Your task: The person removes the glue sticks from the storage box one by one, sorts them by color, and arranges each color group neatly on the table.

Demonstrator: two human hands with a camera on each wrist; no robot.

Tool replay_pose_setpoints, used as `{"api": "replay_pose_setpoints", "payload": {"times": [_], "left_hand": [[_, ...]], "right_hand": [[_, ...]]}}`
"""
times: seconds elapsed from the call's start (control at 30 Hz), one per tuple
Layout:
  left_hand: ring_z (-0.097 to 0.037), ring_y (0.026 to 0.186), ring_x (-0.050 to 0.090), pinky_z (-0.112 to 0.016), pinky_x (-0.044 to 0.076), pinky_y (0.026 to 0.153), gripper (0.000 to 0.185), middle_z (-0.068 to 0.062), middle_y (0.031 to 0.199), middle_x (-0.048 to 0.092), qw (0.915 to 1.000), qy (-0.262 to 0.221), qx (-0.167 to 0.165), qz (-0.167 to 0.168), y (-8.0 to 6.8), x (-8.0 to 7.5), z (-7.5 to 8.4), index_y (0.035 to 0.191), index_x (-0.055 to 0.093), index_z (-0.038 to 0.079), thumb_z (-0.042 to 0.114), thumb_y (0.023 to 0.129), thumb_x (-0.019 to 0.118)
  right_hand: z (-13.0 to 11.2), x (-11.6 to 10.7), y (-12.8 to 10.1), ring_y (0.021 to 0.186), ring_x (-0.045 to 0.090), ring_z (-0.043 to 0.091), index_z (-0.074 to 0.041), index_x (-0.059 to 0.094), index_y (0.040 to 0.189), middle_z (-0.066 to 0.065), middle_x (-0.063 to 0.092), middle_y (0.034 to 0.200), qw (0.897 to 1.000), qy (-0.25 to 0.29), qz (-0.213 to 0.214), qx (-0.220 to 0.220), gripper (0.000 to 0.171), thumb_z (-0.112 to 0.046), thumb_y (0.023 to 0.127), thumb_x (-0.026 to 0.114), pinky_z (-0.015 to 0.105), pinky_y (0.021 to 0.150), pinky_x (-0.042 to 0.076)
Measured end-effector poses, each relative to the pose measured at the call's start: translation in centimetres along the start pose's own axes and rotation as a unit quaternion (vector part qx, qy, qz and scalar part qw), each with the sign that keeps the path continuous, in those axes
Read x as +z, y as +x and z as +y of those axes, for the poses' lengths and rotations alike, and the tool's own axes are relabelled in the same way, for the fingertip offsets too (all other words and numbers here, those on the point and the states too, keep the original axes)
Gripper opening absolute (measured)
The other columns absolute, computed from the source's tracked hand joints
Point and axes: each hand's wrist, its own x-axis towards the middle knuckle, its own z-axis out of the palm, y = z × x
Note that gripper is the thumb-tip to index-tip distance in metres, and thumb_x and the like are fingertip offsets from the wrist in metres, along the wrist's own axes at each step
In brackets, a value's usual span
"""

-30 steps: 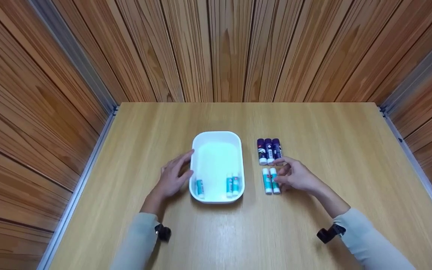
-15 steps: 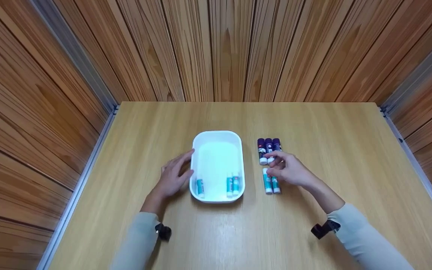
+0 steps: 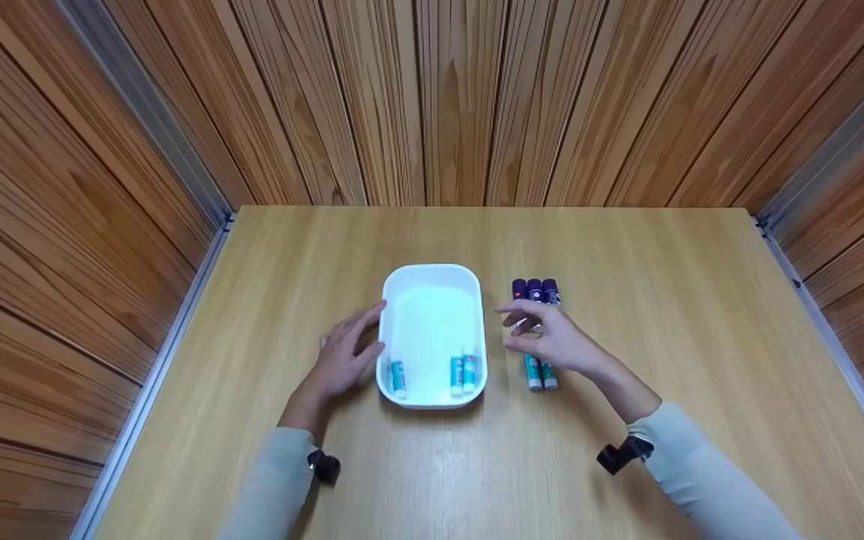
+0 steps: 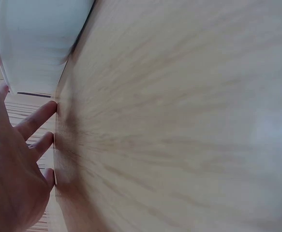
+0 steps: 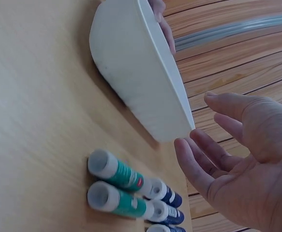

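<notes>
A white tray [image 3: 432,274] sits mid-table and holds three teal glue sticks [image 3: 458,373] standing near its front wall. My left hand [image 3: 342,352] rests flat on the table with its fingers against the tray's left side. My right hand [image 3: 544,334] hovers open and empty above two teal glue sticks [image 3: 539,373] that lie on the table right of the tray. Behind them lie three dark blue glue sticks [image 3: 535,289]. In the right wrist view the teal sticks [image 5: 116,186] lie below my spread fingers [image 5: 199,169], beside the tray [image 5: 131,63].
The wooden table [image 3: 664,300] is closed in by wood-panelled walls at the back and both sides. Metal rails run along the left and right table edges. A dark wrist camera sits on each sleeve.
My right hand rose from the two teal sticks and shifted left towards the tray, holding nothing. The left hand and the tray stayed put.
</notes>
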Motion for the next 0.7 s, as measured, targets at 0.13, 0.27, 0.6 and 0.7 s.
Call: {"api": "replay_pose_setpoints", "payload": {"times": [0.13,0.27,0.6,0.7], "left_hand": [[-0.033,0.176,0.026,-0.069,0.009,0.137,0.07,0.008,0.184,0.04,1.0,0.0,0.001,0.001,0.0,0.0,0.0,0.176,0.031,0.049,0.046,0.113,0.063],[-0.034,0.175,0.028,-0.068,0.012,0.134,0.069,0.006,0.183,0.042,1.0,-0.004,0.006,0.003,0.0,-0.1,0.1,0.176,0.033,0.046,0.045,0.113,0.063],[-0.034,0.175,0.028,-0.068,0.013,0.134,0.07,0.006,0.184,0.042,1.0,0.0,0.004,0.003,0.0,0.0,0.1,0.176,0.032,0.045,0.045,0.113,0.062],[-0.034,0.175,0.028,-0.068,0.013,0.134,0.069,0.006,0.184,0.042,1.0,-0.001,-0.002,0.002,0.0,0.0,0.1,0.176,0.032,0.047,0.045,0.113,0.062]], "right_hand": [[-0.9,1.0,0.7,0.126,0.07,0.04,0.0,0.064,0.154,0.03,0.07,0.139,1.0,-0.002,-0.005,-0.021,0.052,-0.01,0.105,0.079,0.034,0.102,0.058],[-2.1,2.1,1.5,0.125,0.07,0.04,-0.003,0.065,0.153,0.03,0.071,0.137,0.999,0.0,-0.012,-0.035,0.051,-0.011,0.105,0.079,0.037,0.1,0.058],[-4.6,4.6,3.0,0.125,0.069,0.035,-0.011,0.065,0.154,0.028,0.069,0.144,0.998,0.017,-0.058,-0.031,0.049,-0.015,0.107,0.077,0.041,0.1,0.057],[-4.8,5.3,3.5,0.124,0.069,0.031,-0.013,0.065,0.154,0.027,0.069,0.144,0.997,0.018,-0.074,-0.031,0.048,-0.015,0.108,0.076,0.037,0.102,0.057]]}}
